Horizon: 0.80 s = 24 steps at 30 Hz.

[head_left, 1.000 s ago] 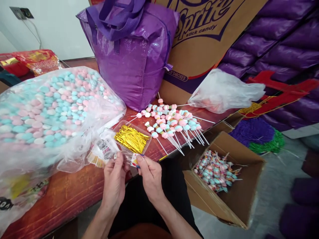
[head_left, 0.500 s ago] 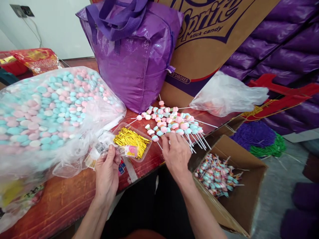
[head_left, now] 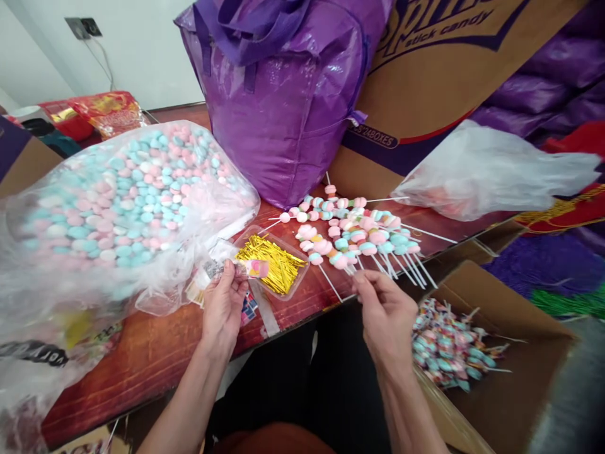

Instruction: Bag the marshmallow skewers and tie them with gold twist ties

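Observation:
My left hand [head_left: 224, 301] pinches a small clear printed candy wrapper [head_left: 255, 269] between thumb and fingers, over the near left side of a clear tray of gold twist ties [head_left: 274, 263]. At the table edge, my right hand [head_left: 386, 312] has its fingertips closed on the stick end of a marshmallow skewer [head_left: 324, 244], whose pink and blue pieces slant away to the left. Other marshmallow skewers [head_left: 373, 236] lie piled just beyond, their white sticks pointing several ways. One loose stick [head_left: 331, 284] rests left of my right hand.
A large clear bag of pastel marshmallows [head_left: 127, 214] covers the table's left. Behind stand a purple zip bag [head_left: 283, 107] and a brown carton [head_left: 425, 88]. A white plastic bag [head_left: 491, 170] lies at right. Below right, an open box [head_left: 529, 353] holds wrapped candy sticks [head_left: 454, 347].
My right hand has drawn back from the pile toward the table edge, with a skewer's stick at its fingertips. My left hand keeps the wrapper. The view has swung left.

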Tool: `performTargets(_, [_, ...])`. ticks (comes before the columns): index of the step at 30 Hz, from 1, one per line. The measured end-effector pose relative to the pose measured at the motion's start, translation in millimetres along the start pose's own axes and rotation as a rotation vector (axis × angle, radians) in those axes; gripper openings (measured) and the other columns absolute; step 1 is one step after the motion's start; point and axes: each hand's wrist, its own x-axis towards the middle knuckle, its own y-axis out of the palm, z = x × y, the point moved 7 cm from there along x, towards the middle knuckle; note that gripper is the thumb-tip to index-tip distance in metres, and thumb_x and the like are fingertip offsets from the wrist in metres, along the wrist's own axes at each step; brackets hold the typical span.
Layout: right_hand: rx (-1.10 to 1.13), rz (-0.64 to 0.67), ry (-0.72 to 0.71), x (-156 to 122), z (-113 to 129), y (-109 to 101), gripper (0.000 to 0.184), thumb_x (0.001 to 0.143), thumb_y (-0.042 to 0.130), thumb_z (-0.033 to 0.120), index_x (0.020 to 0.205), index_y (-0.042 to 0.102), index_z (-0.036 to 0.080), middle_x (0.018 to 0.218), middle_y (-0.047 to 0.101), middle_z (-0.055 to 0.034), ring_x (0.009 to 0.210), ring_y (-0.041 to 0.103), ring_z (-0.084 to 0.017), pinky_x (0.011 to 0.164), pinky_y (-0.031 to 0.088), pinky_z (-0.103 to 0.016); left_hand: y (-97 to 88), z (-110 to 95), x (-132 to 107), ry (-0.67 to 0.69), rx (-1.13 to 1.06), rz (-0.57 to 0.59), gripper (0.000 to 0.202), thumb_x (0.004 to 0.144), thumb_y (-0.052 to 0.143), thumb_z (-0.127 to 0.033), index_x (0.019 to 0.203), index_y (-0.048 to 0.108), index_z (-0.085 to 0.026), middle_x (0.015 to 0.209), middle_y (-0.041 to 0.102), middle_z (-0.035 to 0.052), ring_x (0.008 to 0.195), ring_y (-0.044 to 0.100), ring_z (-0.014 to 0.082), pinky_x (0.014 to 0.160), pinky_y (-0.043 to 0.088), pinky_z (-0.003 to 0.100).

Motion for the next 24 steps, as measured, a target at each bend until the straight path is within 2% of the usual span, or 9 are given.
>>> performTargets(3, [0.119, 0.087, 0.027, -28, 11, 1, 0.02, 0.09, 0.063, 0.035, 0.083, 0.067, 0.018, 0.07, 0.059, -0.0001, 0.064, 0.054, -0.015, 0.061, 0.045, -0.027, -2.7, 1, 0, -0.003, -0.003, -0.01, 0.034, 0.058, 0.093, -0.024, 0.073, 0.064, -0.014, 0.061, 0.066, -0.0038, 0.053, 0.06, 0.006, 0.054, 0.048, 0.017])
performTargets(8, [0.036, 0.107, -0.157, -54, 33, 0, 0.014, 0.093, 0.059, 0.029, 0.087, 0.068, 0.021, 0.074, 0.064, -0.0014, 0.066, 0.059, -0.016, 0.063, 0.048, -0.029, -4.9, 4, -1, 0.008, -0.005, 0.016, 0.036, 0.057, 0.093, -0.028, 0.075, 0.065, -0.014, 0.062, 0.067, -0.0038, 0.055, 0.061, 0.0059, 0.056, 0.048, 0.017])
performTargets(14, [-0.154, 0.148, -0.426, -59, 48, -2, 0.011, 0.094, 0.057, 0.018, 0.091, 0.066, 0.023, 0.078, 0.07, -0.0022, 0.071, 0.063, -0.017, 0.071, 0.046, -0.033, -6.5, 2, -2, 0.045, 0.043, 0.054, 0.036, 0.058, 0.092, -0.032, 0.074, 0.065, -0.015, 0.065, 0.067, -0.0043, 0.058, 0.062, 0.0061, 0.058, 0.047, 0.018])
performTargets(20, [-0.123, 0.23, -0.44, -57, 51, 3, 0.011, 0.094, 0.057, 0.018, 0.09, 0.066, 0.023, 0.077, 0.07, -0.001, 0.068, 0.064, -0.017, 0.067, 0.047, -0.031, 8.6, -5, -10, 0.167, 0.117, 0.208, 0.032, 0.062, 0.09, -0.034, 0.08, 0.07, -0.016, 0.082, 0.074, 0.0005, 0.072, 0.069, 0.0113, 0.07, 0.053, 0.022])
performTargets(24, [-0.139, 0.241, -0.439, -61, 48, 10, 0.01, 0.094, 0.057, 0.018, 0.092, 0.066, 0.022, 0.078, 0.07, -0.0022, 0.072, 0.064, -0.017, 0.069, 0.048, -0.032, 6.4, -11, -10, 0.225, 0.127, 0.186, 0.033, 0.061, 0.089, -0.037, 0.077, 0.069, -0.017, 0.077, 0.072, -0.0008, 0.068, 0.068, 0.0109, 0.065, 0.053, 0.021])
